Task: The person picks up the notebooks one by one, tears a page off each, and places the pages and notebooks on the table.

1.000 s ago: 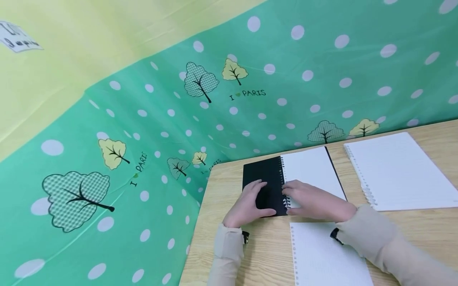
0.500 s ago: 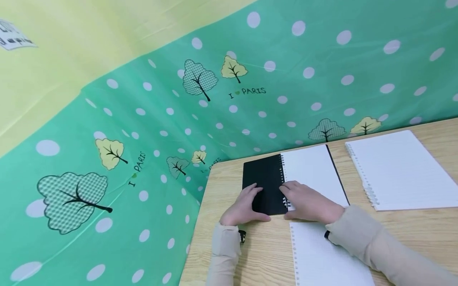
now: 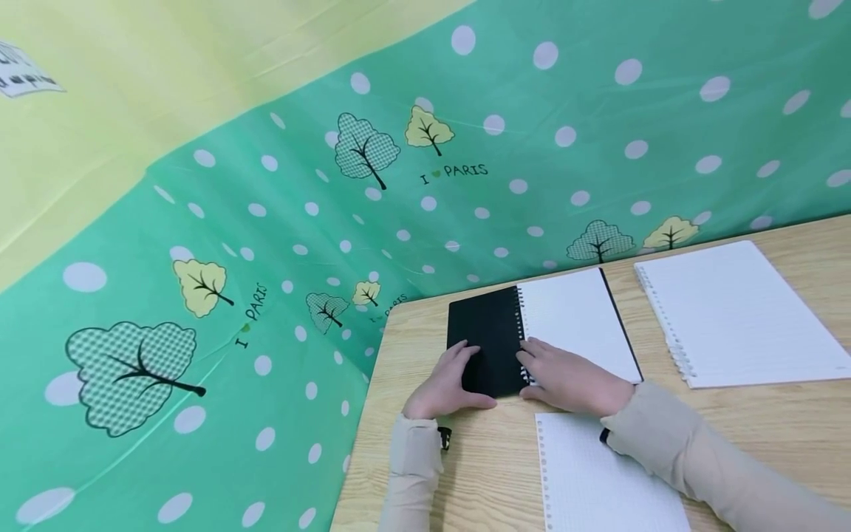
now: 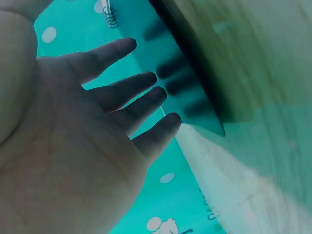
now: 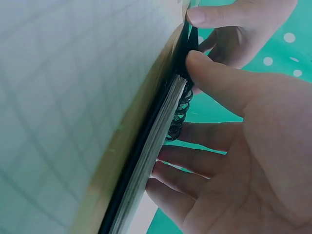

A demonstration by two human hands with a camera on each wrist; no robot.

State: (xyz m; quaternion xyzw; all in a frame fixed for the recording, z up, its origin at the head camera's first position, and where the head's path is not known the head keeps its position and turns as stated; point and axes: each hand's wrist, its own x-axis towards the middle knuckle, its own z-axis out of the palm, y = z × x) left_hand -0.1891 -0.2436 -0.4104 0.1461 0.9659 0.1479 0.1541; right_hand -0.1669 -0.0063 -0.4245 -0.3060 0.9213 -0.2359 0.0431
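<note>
An open ring-bound notebook lies on the table, its black cover (image 3: pixel 488 314) folded out to the left and a white page (image 3: pixel 572 314) to the right of the black rings (image 5: pixel 178 119). My left hand (image 3: pixel 444 383) lies over the cover's lower left part, fingers spread and fairly straight in the left wrist view. Over the lower end of the rings and page is my right hand (image 3: pixel 573 378). Its fingers (image 5: pixel 200 158) extend over the page side, and its thumb (image 5: pixel 219 80) is at the notebook's near edge. Whether the fingertips press down, I cannot tell.
A grid-ruled sheet with punched holes (image 3: pixel 601 480) lies nearer to me, partly under the right forearm. To the right is a larger white pad of lined pages with holed edges (image 3: pixel 744 318). A green dotted cloth (image 3: pixel 266 244) rises behind and left of the wooden table (image 3: pixel 485 473).
Both hands have slid slightly nearer to me and left along the notebook. The right fingers have moved down the rings. The notebook stays open in the same place.
</note>
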